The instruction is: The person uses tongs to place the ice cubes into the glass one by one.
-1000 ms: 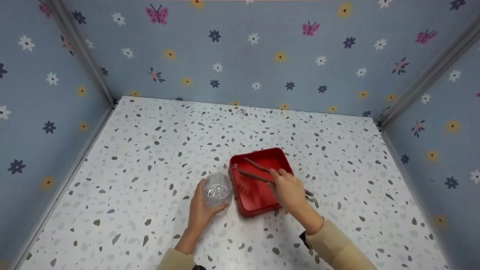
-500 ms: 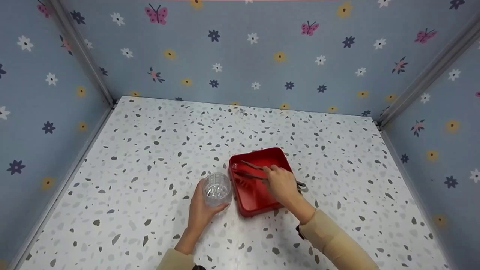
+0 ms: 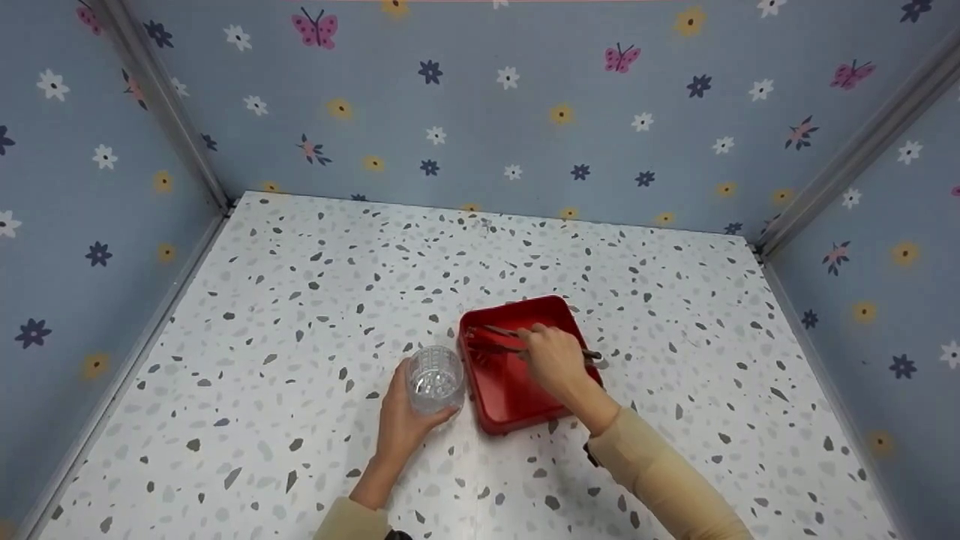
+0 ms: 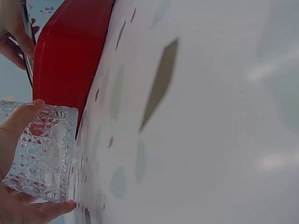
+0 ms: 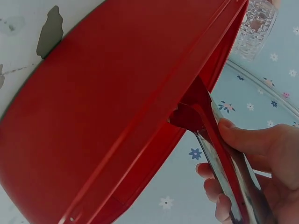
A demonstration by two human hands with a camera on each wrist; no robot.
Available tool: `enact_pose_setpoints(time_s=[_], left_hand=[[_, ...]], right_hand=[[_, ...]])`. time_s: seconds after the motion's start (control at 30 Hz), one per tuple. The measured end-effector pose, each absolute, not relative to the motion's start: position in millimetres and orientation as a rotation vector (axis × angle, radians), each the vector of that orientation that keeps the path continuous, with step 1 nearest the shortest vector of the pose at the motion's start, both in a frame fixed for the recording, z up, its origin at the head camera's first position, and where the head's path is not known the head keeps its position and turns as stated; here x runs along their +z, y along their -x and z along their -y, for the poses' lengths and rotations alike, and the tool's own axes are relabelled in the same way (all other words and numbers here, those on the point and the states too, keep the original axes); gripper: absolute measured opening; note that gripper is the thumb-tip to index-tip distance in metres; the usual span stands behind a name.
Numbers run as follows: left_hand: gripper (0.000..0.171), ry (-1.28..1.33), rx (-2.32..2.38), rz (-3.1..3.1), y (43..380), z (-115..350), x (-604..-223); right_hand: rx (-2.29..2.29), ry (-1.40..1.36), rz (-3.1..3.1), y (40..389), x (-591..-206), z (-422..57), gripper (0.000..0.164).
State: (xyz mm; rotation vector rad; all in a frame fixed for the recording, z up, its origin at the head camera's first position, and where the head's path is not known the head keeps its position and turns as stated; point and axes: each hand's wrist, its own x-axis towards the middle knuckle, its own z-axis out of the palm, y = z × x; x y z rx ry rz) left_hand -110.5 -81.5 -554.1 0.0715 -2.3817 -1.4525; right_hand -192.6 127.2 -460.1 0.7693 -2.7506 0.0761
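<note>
My left hand (image 3: 403,424) holds a clear patterned glass (image 3: 436,379) upright on the table, thumb and fingers round its sides. In the left wrist view the cut pattern of the glass (image 4: 46,154) shows plainly; whether anything lies inside I cannot tell. Beside it stands a shallow red tray (image 3: 517,401). Over the tray, my right hand (image 3: 556,364) grips metal tongs (image 3: 592,355), their arms apart and tips down inside. A small clear piece (image 3: 470,332) lies in the tray's far left corner, close to the tips. In the right wrist view, the tray wall hides the tips of the tongs (image 5: 229,172).
A white speckled table (image 3: 300,300) lies under everything. Blue flowered panels (image 3: 480,112) enclose it at the back and both sides, with metal posts (image 3: 169,105) at the corners. The glass stands close to the tray's left wall.
My right hand has moved left and slightly forward with the tongs, and their tips have come nearer the small clear piece. The left hand, glass and tray have stayed put.
</note>
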Motion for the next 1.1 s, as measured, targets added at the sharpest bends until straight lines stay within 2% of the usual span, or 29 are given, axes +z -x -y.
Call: enact_pose_setpoints(time_s=[1.1], left_hand=[[0.099,-0.068,-1.465,2.360,112.2,81.7,-556.3]], right_hand=[[0.005,-0.809,2.766,206.2,-456.7,-120.7,0.007]])
